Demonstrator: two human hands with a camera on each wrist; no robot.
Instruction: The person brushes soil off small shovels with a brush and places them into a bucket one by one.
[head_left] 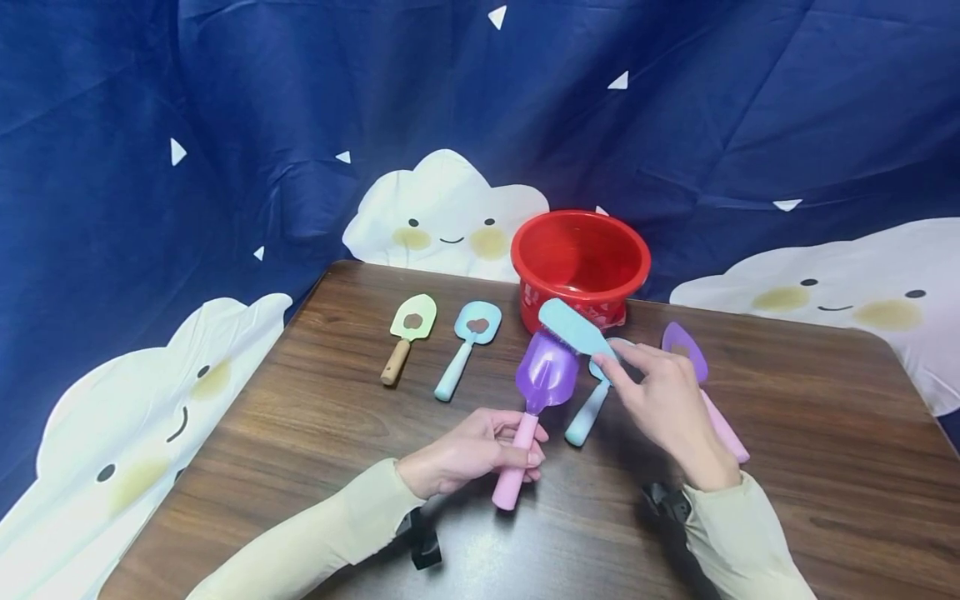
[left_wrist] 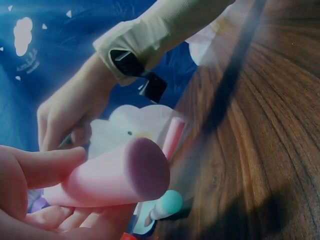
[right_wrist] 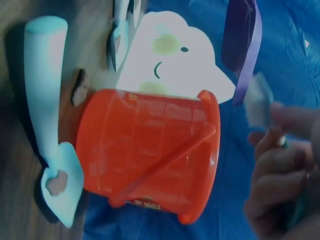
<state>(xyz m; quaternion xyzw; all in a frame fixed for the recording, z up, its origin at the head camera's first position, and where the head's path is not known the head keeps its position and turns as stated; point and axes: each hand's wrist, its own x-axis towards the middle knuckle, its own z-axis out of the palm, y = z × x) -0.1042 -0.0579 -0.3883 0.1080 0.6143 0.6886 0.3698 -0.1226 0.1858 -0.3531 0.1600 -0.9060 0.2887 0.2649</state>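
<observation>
My left hand (head_left: 472, 454) grips the pink handle (head_left: 514, 467) of a toy shovel whose purple scoop (head_left: 546, 375) points away from me, raised over the table. In the left wrist view the handle's rounded end (left_wrist: 147, 169) shows close up. My right hand (head_left: 663, 400) pinches a light blue brush (head_left: 573, 325), its head over the top of the purple scoop. Pale bristles (right_wrist: 258, 102) show blurred in the right wrist view, near the scoop's edge (right_wrist: 247, 70). Whether they touch the scoop, I cannot tell. A light blue shovel (head_left: 588, 412) lies below, partly hidden by the right hand and brush.
A red bucket (head_left: 528, 287) stands at the table's back edge, behind the scoop. To the left lie a green shovel (head_left: 422, 310) with a wooden handle and another light blue shovel (head_left: 453, 371). A purple shovel (head_left: 693, 354) with a pink handle lies right of the right hand.
</observation>
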